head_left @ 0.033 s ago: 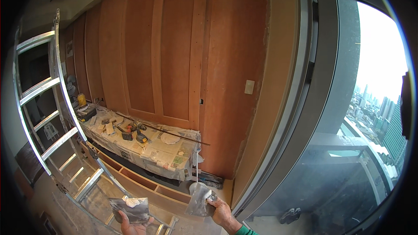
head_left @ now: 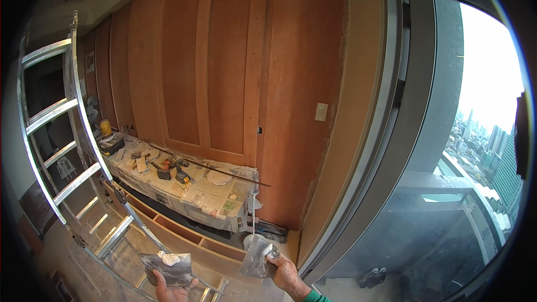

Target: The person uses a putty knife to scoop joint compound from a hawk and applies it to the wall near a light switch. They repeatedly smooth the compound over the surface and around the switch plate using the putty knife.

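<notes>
My left hand (head_left: 172,292), low in the picture left of the middle, is closed around a flat grey metal plate (head_left: 168,273). A lump of white putty (head_left: 174,258) sits on the plate's upper edge. To its right, my right hand (head_left: 288,275) grips a putty knife (head_left: 257,257) by the handle, its wide metal blade pointing up and left. White smears show on that blade. The two tools are apart from each other, both in front of the low cabinet (head_left: 221,249) with open compartments.
An aluminium ladder (head_left: 78,182) stands at the left. Paper covers the cabinet top, where cordless drills (head_left: 182,177), a long thin rod (head_left: 224,171) and a yellow container (head_left: 105,127) lie or stand. Wooden panels (head_left: 229,67) rise behind. A large window (head_left: 447,106) fills the right; dark shoes (head_left: 372,277) lie below it.
</notes>
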The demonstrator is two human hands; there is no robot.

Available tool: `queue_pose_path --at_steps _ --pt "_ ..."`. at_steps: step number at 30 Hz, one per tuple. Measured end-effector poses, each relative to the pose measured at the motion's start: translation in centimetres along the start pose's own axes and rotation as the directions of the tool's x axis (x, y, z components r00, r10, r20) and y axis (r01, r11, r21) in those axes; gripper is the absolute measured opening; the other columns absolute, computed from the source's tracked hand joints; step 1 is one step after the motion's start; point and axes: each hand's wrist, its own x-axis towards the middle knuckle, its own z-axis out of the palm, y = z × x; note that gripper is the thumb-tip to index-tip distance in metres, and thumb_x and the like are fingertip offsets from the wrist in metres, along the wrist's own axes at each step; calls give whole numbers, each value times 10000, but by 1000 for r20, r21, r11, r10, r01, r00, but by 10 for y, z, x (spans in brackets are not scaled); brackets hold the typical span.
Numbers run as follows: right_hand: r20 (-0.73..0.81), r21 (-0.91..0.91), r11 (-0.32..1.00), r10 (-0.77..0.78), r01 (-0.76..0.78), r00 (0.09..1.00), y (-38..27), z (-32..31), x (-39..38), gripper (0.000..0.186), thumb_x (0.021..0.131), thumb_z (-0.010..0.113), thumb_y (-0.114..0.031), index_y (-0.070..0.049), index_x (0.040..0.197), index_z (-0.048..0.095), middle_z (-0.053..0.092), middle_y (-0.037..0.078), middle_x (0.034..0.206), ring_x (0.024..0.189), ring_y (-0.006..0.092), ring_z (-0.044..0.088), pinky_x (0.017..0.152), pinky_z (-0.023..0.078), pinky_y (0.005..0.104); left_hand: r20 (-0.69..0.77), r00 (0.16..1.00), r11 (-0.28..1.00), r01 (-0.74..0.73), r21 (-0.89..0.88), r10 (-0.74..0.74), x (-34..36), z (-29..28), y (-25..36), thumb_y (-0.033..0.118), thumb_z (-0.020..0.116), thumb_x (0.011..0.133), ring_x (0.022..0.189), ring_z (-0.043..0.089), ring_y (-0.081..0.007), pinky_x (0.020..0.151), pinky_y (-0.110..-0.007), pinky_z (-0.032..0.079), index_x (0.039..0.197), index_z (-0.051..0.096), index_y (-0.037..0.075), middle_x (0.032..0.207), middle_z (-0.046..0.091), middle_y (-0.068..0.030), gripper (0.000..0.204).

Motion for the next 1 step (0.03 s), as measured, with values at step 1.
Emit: queue_pose_path --at_steps 1 --pt "36 -3 1000 -6 6 999 1 -4 2 275 951 574 -39 -61 1225 589 665 41 1051 973 179 636 899 520 356 9 1000 1000 -19 -15 19 0 1 -1 664 527 917 1322 475 -299 939 -674 434 1476 378 230 1482 460 -42 724"
